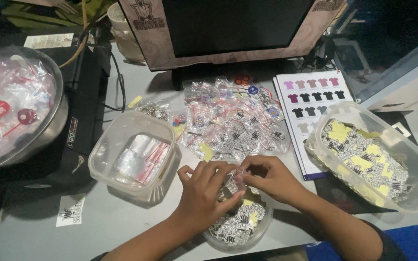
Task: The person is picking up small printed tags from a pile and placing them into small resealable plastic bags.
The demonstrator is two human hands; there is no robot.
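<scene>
This looks like a small home workshop or merchandise packing desk. A grey desk (122,212) carries a monitor (233,24) at the far edge, a colour chart of printed T-shirts (310,96) to the right, and a heap of small zip bags (233,121) in the middle. Clear plastic tubs (131,154) of empty bags and stickers (368,159) stand left and right, with a black machine (81,121) on the left.

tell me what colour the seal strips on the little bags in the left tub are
Red, on clear plastic bags lying in the translucent tub; the head view shows it.
</scene>
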